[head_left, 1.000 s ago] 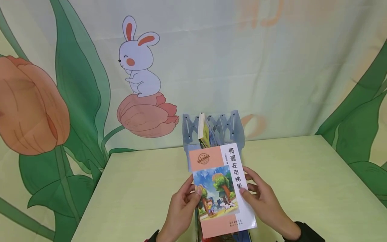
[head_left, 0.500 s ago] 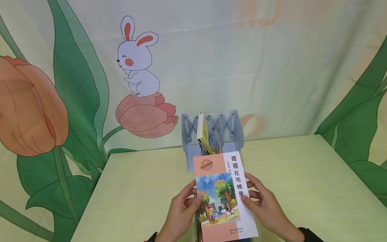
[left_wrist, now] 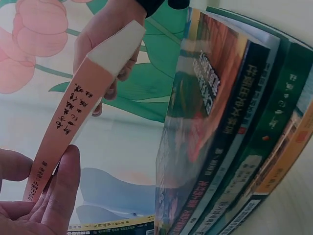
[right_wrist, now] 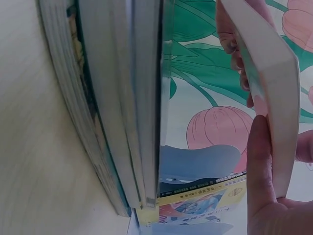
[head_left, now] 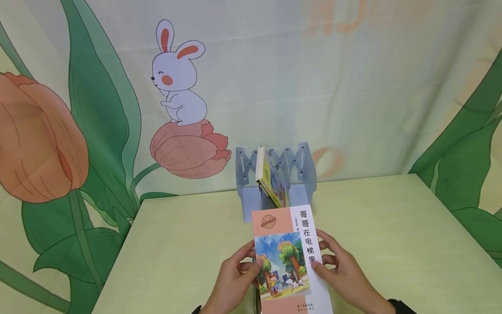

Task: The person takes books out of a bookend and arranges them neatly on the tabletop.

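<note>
A paperback book (head_left: 282, 266) with a pink and white cover and a picture of trees lies face up between my two hands. My left hand (head_left: 235, 277) grips its left edge, thumb on the cover and fingers beneath. On the opposite edge, my right hand (head_left: 343, 272) holds it the same way. In the left wrist view the book's pink spine (left_wrist: 73, 112) shows above the left fingers. The right wrist view shows its pale page edges (right_wrist: 283, 112). Under the held book is a stack of several books (left_wrist: 215, 117), mostly hidden from the head view.
A blue expandable book rack (head_left: 307, 170) stands at the back of the table (head_left: 176, 253). One yellow-edged book (head_left: 270, 181) stands upright in it, leaning slightly. Behind hangs a curtain (head_left: 266, 78) printed with a rabbit and tulips.
Both hands have drawn the pink book down and toward me in the head view. More of the rack and its yellow-edged book shows now, while the stack below is more covered.
</note>
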### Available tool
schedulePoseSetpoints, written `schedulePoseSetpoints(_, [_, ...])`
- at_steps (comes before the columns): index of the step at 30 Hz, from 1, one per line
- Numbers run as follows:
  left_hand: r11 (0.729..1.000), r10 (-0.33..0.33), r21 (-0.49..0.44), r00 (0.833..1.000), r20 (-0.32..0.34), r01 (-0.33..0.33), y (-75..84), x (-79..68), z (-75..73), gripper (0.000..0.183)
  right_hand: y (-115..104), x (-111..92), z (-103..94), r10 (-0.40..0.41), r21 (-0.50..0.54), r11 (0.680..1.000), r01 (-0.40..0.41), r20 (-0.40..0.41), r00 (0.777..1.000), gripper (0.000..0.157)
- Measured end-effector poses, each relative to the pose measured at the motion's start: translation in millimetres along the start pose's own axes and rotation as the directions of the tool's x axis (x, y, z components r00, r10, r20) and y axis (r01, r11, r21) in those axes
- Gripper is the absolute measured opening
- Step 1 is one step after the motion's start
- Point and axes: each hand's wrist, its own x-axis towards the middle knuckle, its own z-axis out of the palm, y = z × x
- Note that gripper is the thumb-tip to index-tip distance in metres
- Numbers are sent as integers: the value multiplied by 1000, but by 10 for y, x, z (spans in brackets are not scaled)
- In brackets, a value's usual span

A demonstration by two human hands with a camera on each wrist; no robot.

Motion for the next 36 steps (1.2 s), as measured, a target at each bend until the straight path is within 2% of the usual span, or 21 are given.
schedulePoseSetpoints(3, [1000, -27, -6, 1000, 6, 27, -20, -1, -3, 65, 18, -10, 10, 30, 0, 1000, -30, 13, 999, 69])
schedulePoseSetpoints(14, [997, -62, -39, 996, 58, 64, -164, -4, -2, 64, 182, -58, 30, 51, -22, 999, -50, 71, 996, 72])
schedulePoseSetpoints(21, [997, -73, -10, 993, 95, 74, -217, 1, -13, 64, 253, -47, 36, 56, -59, 997, -51, 88, 995, 73])
schedulePoseSetpoints(32, [994, -108, 6, 989, 105, 108, -341, 35, -17, 65, 353, -35, 37, 54, -95, 994, -44, 110, 992, 72])
schedulePoseSetpoints(36, [991, -117, 82, 989, 87, 110, -352, 40, -7, 64, 370, -36, 37, 55, -107, 993, -43, 117, 992, 70])
